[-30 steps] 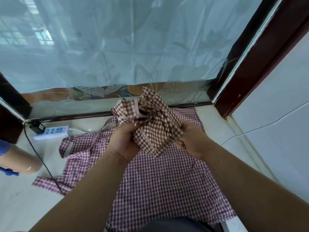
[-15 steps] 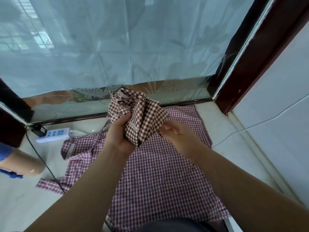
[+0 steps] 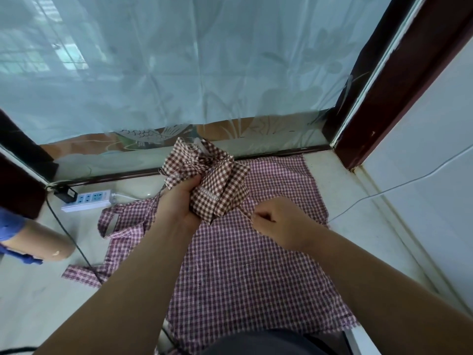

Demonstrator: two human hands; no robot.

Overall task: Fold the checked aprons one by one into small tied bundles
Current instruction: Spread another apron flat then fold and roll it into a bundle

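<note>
Brown bundle (image 3: pixel 220 190), one; pink apron (image 3: pixel 243 265), one

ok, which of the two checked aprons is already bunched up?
The brown-checked apron, gripped in the left hand and pinched by the right hand. The pink-checked apron lies spread flat on the floor under it.

- The brown-and-white checked apron (image 3: pixel 220 183) is crumpled into a small bundle. The left hand (image 3: pixel 179 201) grips it in the air, loose corners stick up, and the right hand (image 3: pixel 276 221) pinches its thin tie.
- The purple-and-white checked apron (image 3: pixel 243 272) lies spread flat on the floor (image 3: pixel 38 290) below, with its straps (image 3: pixel 108 221) out to the left.
</note>
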